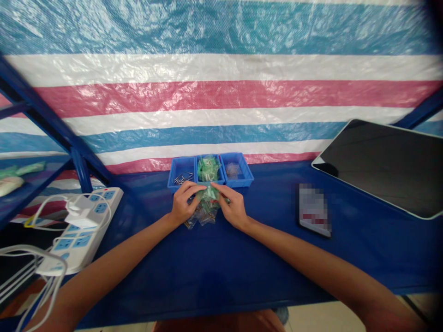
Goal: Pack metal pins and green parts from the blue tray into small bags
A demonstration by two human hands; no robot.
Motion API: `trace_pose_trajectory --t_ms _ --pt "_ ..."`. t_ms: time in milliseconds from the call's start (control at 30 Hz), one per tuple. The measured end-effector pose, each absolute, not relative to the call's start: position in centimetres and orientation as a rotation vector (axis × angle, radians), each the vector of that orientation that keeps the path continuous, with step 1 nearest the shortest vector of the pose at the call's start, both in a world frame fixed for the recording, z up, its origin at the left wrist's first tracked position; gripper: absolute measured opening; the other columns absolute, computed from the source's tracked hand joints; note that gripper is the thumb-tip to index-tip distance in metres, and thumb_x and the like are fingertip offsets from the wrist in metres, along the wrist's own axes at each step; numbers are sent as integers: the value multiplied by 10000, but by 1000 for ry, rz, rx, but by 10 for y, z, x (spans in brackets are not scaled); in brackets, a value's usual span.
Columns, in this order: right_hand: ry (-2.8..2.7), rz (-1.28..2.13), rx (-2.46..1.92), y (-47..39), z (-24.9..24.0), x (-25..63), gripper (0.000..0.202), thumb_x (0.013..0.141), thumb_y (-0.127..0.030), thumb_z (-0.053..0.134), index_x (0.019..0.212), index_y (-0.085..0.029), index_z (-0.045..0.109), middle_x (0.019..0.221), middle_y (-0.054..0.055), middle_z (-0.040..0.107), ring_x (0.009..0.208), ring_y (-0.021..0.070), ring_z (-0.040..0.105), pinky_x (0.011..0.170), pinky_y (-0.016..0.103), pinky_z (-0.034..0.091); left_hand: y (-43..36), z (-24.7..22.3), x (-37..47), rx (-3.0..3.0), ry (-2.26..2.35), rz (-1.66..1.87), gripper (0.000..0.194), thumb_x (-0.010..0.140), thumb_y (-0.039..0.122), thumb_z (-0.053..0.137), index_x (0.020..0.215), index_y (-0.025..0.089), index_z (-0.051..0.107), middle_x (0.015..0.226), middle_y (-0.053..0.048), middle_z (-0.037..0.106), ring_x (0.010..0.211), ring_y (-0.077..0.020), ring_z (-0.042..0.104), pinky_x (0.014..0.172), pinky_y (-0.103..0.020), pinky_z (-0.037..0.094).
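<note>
Between both hands is a small greenish clear plastic bag [207,193], pinched near its upper edge. My left hand [184,203] closes on its left side, and my right hand [232,206] grips the right side. Beneath it on the table lie several small clear bags [206,216] with metal pieces inside. Just beyond my fingers stand three blue bins: the left bin [172,173] holds loose metal pins or screws [183,178], the middle one green-tinted bags [208,168], and the right bin [247,177] a few clear bags [233,170].
A white power strip [93,221] with plugs and cables lies at the left of the blue table [207,272]. To the right are a phone [314,210] and a large dark screen [384,166]. A striped plastic sheet [221,97] hangs behind.
</note>
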State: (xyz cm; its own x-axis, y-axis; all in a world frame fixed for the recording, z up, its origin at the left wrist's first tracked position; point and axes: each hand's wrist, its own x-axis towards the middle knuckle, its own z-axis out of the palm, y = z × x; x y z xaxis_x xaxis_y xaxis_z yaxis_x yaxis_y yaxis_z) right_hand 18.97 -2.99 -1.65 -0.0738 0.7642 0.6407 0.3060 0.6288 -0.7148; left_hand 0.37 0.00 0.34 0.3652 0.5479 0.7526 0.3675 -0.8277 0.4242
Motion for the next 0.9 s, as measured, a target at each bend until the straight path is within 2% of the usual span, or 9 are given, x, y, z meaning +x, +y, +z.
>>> trace_pose_trajectory --t_ms 100,267,400,500,633,733,800,900 --pt "-1617 465 -938 -29 -15 189 245 904 -242 491 1098 -234 640 951 51 641 815 165 608 763 302 498 1 3 4 2468 863 1476 192 859 239 559 1006 174 665 880 -60 572 832 -160 556 751 -309 482" --pt "-1585 382 -986 -27 -12 188 154 893 -303 524 897 -196 635 928 67 581 857 177 566 728 293 480 2 0 6 2464 864 1458 136 867 222 547 896 141 652 894 -71 601 838 -162 580 780 -312 491" --pt "-1657 403 -994 -26 -12 187 193 917 -314 474 862 -186 607 808 39 603 743 157 562 689 276 457 2 -5 7 2435 945 1461 175 870 217 549 1021 151 610 960 -72 659 892 -164 622 842 -306 501" --pt "-1646 425 -1046 -27 -11 187 221 919 -332 468 837 -179 605 753 21 603 666 140 548 644 257 438 3 -8 6 2421 996 1532 194 854 228 574 1033 157 597 1075 -87 641 983 -179 617 890 -316 498" --pt "-1618 454 -1067 -28 -11 187 231 915 -345 475 836 -179 614 729 14 610 637 136 553 619 250 433 3 -7 5 2443 923 1523 254 871 185 522 1120 158 564 1046 -86 645 960 -171 623 867 -313 511" --pt "-1578 481 -1067 -28 -14 187 212 905 -349 495 892 -183 627 733 15 625 629 140 572 617 255 450 3 -3 5 2480 857 1464 248 883 143 472 1101 169 589 1053 -88 630 1015 -180 596 906 -343 489" --pt "-1547 522 -1070 -27 -16 186 222 891 -352 524 1008 -190 620 727 7 635 607 139 584 612 258 467 3 -2 6 2484 853 1463 243 883 129 471 1079 175 607 1069 -89 613 1044 -184 576 928 -359 474" --pt "-1507 586 -1062 -28 -17 185 382 879 -342 550 1236 -207 522 677 -21 625 565 133 585 610 259 483 4 -2 5 2479 873 1457 234 876 153 508 1081 186 616 1077 -87 598 1046 -186 566 912 -355 482"
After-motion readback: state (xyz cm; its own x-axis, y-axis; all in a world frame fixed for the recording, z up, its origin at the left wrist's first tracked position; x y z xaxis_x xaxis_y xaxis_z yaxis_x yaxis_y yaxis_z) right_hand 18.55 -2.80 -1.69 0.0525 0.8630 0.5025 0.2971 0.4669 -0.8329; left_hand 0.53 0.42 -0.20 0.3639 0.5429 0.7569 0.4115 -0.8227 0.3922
